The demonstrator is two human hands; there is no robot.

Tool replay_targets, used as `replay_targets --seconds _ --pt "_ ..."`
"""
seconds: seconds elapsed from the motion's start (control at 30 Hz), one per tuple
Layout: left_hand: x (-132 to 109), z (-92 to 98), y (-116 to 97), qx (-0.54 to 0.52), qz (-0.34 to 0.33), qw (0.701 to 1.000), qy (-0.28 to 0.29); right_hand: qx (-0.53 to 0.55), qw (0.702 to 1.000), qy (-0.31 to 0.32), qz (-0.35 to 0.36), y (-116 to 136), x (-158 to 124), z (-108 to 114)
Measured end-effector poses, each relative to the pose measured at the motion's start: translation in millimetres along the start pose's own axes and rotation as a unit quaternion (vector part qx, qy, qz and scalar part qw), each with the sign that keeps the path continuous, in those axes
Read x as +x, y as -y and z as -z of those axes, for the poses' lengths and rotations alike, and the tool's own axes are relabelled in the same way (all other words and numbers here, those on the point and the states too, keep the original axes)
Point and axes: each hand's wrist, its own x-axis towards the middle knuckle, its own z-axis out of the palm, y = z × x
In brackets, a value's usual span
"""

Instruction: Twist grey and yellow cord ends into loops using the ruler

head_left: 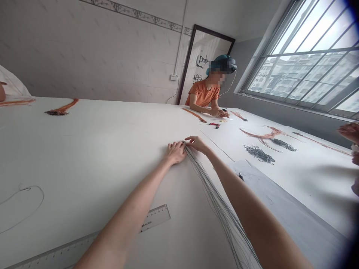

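A long bundle of thin grey wires [209, 183] runs from both hands down across the white table towards my body, fanning out at the near end. My left hand [175, 152] lies palm down at the far end of the bundle, its bent fingers pressing on the gathered tips. From the other side, my right hand [196, 144] reaches to the same end, thumb and index finger close together at the tips. Which strands sit between those fingers is too small to make out. Beneath my left forearm is a clear ruler [158, 217].
A longer clear ruler [64, 248] lies near left, below a loose wire loop [42, 196]. On the right are a paper sheet [269, 198], dark wire piles [259, 154] and orange strands [273, 132]. Red-handled pliers [214, 125] lie before a seated person [206, 93]. Another person's hand [349, 131] shows far right.
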Motion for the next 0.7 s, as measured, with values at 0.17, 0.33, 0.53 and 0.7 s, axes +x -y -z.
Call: replay_targets --seconds 0.17,0.33,0.53,0.7 --pt "-0.7 1.6 -0.5 -0.013 0.004 1.0 0.003 -0.026 0.999 0.006 0.033 -2.5 5.9 0.2" --pt "-0.8 2.2 -0.6 -0.022 0.005 1.0 0.006 -0.018 0.999 -0.011 0.037 -0.6 7.7 -4.6" --pt "-0.7 1.8 -0.9 -0.025 0.013 1.0 0.002 0.032 0.999 -0.023 0.004 0.1 7.6 -3.9" --pt "-0.2 1.8 -0.5 -0.029 0.025 0.999 0.007 0.069 0.997 -0.007 -0.044 -1.4 6.1 5.9"
